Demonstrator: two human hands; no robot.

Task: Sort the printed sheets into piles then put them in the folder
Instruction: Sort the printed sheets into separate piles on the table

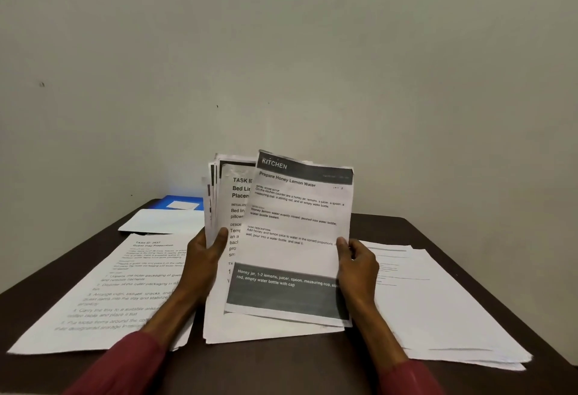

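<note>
1. Table (pixel 281 369): dark brown, set against a pale wall, and printed sheets are spread over most of it.
2. Right pile (pixel 438 307): a thick stack of sheets is laid along the table's right edge, reaching almost to the near right corner.
3. Left pile (pixel 103 294): sheets are laid by the left edge, topped by a page headed "Guest Tray Preparation".
4. Fanned stack (pixel 231 207): unsorted sheets are held upright over the near middle of the table, and a "TASK ID" page is partly seen at the front.
5. Kitchen sheet (pixel 294 238): a page titled "Prepare Honey Lemon Water" is held up in front of the fanned stack, overlapping it.
6. Blank white sheet (pixel 162 221): laid flat towards the far left corner.
7. Left hand (pixel 203 257): curled round the fanned stack's left edge, the thumb pressed on the front.
8. Right hand (pixel 356 260): the Kitchen sheet's right edge is pinched between thumb and fingers.
9. Blue folder (pixel 184 199): lying at the far left corner, partly covered by the blank white sheet.
</note>
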